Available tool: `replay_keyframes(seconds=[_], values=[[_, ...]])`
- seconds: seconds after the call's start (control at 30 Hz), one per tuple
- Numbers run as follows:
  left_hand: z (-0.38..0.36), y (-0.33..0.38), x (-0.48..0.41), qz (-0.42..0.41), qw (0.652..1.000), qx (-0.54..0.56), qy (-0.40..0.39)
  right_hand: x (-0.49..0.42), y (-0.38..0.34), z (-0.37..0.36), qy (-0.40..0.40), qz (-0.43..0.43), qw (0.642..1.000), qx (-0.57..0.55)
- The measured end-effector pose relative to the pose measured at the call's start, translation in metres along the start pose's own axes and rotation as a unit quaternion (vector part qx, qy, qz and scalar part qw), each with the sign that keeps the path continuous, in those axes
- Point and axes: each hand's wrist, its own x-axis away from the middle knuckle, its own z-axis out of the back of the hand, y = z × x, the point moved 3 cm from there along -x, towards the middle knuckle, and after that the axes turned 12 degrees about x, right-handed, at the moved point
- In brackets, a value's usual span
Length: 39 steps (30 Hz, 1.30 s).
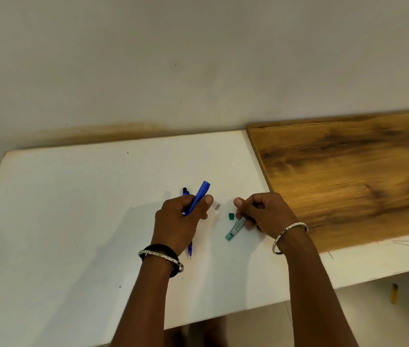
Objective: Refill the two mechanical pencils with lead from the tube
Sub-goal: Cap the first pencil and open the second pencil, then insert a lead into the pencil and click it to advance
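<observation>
Left hand (181,221) grips slim blue pencil (201,194); right hand (266,211), green tube (236,227).

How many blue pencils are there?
2. The raised blue pencil is gripped in the left hand. The second blue pencil lies on the white table, partly hidden under that hand.

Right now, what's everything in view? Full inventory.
held pencil: 1, blue, in left hand, tilted up
lying pencil: 1, blue, on table under left hand
tube: 1, green, in right hand
cap: 1, green, on table beside tube
grey bit: 1, grey, on table between hands
table: 1, white
board: 1, brown wood, over table's right part
bangles: 2, silver, one per wrist
hands: 2; left grips held pencil, right pinches tube
</observation>
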Motion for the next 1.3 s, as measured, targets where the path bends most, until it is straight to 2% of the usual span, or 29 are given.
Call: replay_keyframes(seconds=[0.27, 0.43, 0.57, 1.1, 1.3], values=[[-0.001, 0.002, 0.000, -0.029, 0.999, -0.010, -0.027, -0.001, -0.006, 0.006, 0.089, 0.018, 0.996, 0.017], [-0.001, -0.001, -0.001, -0.049, 0.997, -0.038, -0.039, 0.002, -0.025, 0.013, 0.201, 0.046, 0.971, -0.123], [0.000, -0.004, -0.003, -0.052, 0.996, -0.052, -0.050, 0.003, -0.036, 0.007, 0.239, 0.067, 0.958, -0.145], [-0.001, -0.005, -0.003, -0.062, 0.995, -0.041, -0.073, 0.003, -0.044, 0.000, 0.252, 0.089, 0.957, -0.114], [-0.001, -0.005, -0.004, -0.064, 0.995, -0.046, -0.066, 0.003, -0.049, -0.007, 0.203, 0.100, 0.970, -0.093]])
